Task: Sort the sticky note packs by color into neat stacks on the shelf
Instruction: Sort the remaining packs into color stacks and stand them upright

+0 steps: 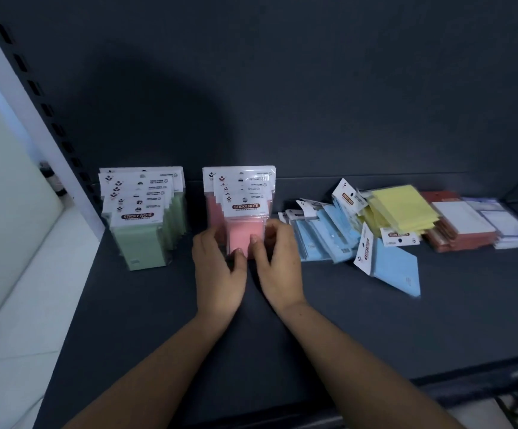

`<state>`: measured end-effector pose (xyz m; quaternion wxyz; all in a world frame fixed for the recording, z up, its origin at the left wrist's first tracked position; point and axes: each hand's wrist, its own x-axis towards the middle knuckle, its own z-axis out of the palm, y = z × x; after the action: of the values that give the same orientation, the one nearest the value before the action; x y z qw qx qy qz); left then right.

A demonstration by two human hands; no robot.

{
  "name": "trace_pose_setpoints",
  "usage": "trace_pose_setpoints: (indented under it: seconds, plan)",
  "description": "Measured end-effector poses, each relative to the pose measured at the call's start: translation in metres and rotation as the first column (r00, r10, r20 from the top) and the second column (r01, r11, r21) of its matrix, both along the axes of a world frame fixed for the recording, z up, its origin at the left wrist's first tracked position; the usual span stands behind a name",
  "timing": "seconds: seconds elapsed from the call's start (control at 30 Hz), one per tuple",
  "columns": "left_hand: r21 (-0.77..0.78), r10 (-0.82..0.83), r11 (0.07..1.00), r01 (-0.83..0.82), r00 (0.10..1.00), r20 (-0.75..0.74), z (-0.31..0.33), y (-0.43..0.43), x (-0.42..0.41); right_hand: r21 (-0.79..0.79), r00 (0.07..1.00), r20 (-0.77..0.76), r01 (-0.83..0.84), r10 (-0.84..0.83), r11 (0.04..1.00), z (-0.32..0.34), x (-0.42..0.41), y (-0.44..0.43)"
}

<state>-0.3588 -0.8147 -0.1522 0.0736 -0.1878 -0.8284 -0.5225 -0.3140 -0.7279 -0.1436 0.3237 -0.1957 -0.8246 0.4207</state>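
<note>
A row of pink sticky note packs stands upright in the middle of the dark shelf. My left hand holds the front pink pack's left side and bottom edge, thumb at its lower corner. My right hand holds the same pack's right side, thumb on its face. To the left stands a tidy row of green packs. Right of the pink row lies a loose heap of blue packs, one blue pack apart at the front, and yellow packs on top.
Flat stacks of red-brown packs and white and pale lilac packs lie at the far right. A white slotted upright bounds the shelf on the left, and the dark back wall rises behind the packs.
</note>
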Motion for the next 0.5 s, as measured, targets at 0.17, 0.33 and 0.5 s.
trace_pose_setpoints:
  seconds: [0.17, 0.33, 0.5]
  plan:
    - [0.107, 0.095, 0.990, -0.089, 0.994, -0.053, 0.007, -0.007, 0.007, -0.183, 0.989, -0.097, 0.090, -0.109, 0.979, 0.017, 0.021, -0.001]
    - [0.255, -0.025, 0.966, 0.036, 0.999, -0.044, 0.025, 0.017, 0.055, -0.223, 0.983, -0.110, -0.168, 0.146, 0.960, 0.051, 0.065, 0.034]
    - [0.205, -0.088, 0.976, 0.073, 0.994, 0.066, 0.022, 0.063, 0.095, 0.005, 0.985, 0.047, -0.169, 0.169, 0.986, 0.051, 0.123, 0.112]
